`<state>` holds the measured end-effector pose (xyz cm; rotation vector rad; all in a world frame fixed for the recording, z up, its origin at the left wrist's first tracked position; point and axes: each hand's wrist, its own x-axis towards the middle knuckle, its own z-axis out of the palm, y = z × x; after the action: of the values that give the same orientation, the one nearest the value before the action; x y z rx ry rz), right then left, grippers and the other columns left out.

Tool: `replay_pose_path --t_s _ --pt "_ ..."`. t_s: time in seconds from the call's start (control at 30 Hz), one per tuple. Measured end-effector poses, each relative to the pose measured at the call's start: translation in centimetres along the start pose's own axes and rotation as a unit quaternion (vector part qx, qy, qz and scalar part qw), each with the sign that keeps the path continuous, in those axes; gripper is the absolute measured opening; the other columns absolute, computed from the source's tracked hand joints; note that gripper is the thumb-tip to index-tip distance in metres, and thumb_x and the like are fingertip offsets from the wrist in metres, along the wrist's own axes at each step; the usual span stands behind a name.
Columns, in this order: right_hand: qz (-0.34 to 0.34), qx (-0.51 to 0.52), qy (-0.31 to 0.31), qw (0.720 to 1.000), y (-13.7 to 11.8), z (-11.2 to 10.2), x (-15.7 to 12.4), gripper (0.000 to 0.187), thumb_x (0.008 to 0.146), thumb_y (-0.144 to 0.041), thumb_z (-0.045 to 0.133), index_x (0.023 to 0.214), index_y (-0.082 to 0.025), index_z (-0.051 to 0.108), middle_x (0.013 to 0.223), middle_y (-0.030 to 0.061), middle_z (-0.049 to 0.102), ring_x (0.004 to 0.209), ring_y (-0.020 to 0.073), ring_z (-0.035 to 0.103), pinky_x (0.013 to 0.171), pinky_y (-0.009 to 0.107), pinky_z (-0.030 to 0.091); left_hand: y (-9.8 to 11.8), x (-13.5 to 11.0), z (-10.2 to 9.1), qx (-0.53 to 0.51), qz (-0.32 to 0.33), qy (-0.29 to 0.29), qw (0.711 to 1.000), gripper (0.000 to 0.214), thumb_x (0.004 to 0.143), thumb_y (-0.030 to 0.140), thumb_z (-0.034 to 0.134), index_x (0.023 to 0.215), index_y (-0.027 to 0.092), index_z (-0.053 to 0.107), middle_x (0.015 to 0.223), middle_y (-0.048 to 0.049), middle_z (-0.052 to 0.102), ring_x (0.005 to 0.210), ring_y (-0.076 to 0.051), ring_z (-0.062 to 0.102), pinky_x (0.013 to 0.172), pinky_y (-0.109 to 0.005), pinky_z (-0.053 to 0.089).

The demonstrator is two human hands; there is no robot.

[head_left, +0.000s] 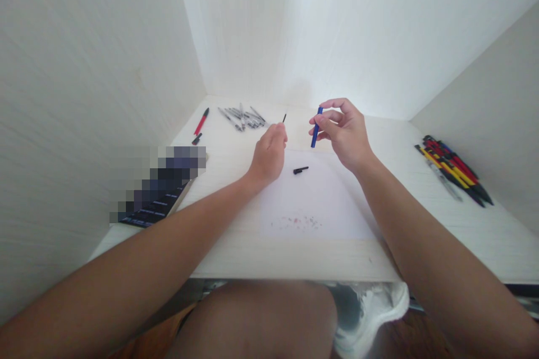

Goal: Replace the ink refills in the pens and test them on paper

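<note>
My right hand pinches a blue pen barrel between thumb and fingers, tilted nearly upright above the desk. Opposite it, my left hand is closed on a thin dark pen refill; only its slim end sticks out at the top, and the rest is hidden by the fingers. Between and below the hands, a black pen cap lies on a white sheet of paper. Small pen marks in dark and reddish ink dot the paper's near part.
Several clear pen parts lie in a heap at the back left. Near them are a red pen barrel and another black cap. A dark, partly pixelated device sits left. Several coloured pens are piled right. Walls enclose the desk.
</note>
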<state>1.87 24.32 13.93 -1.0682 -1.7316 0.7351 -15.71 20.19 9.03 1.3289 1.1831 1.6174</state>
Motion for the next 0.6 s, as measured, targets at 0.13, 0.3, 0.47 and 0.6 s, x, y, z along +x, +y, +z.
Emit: replay_pose_path --t_s 0.13,0.3,0.47,0.6 --pt "-0.014 -0.025 0.010 1.000 0.2 -0.1 0.2 0.039 0.096 -0.041 0.065 0.132 -0.026 0.059 0.099 0.0060 0.074 0.080 0.0194 0.076 0.062 0.030 0.059 -0.2 0.2 -0.1 -0.009 0.005 -0.024 1.000 0.033 0.106 0.031 0.044 0.078 0.023 0.059 0.061 0.0004 0.046 0.053 -0.015 0.043 0.054 -0.030 0.037" --pt "-0.045 -0.048 0.021 0.998 1.2 -0.3 0.6 0.033 0.091 -0.039 0.072 0.118 -0.021 0.071 0.098 0.0087 0.076 0.081 0.0221 0.074 0.062 0.033 0.059 -0.7 0.7 -0.1 0.067 -0.004 -0.041 0.997 0.025 0.100 0.020 0.050 0.098 0.022 0.074 0.072 -0.0007 0.062 0.062 -0.018 0.057 0.062 -0.031 0.044" --pt "-0.125 -0.109 0.041 0.985 2.2 -0.5 0.8 0.021 0.090 -0.034 0.074 0.104 -0.020 0.079 0.094 0.0063 0.079 0.085 0.0232 0.073 0.074 0.040 0.060 -0.2 0.7 -0.3 0.200 0.043 -0.060 0.977 0.035 0.100 0.011 0.049 0.121 0.013 0.077 0.113 -0.0109 0.074 0.111 -0.023 0.067 0.103 -0.036 0.048" --pt "-0.169 -0.137 0.020 0.976 2.5 -0.5 0.6 0.016 0.092 -0.026 0.070 0.103 -0.020 0.079 0.101 0.0080 0.080 0.092 0.0244 0.074 0.081 0.043 0.060 0.3 0.5 -0.5 0.262 0.063 -0.051 0.962 0.036 0.099 0.009 0.054 0.127 0.012 0.077 0.115 -0.0122 0.074 0.107 -0.021 0.067 0.102 -0.034 0.049"
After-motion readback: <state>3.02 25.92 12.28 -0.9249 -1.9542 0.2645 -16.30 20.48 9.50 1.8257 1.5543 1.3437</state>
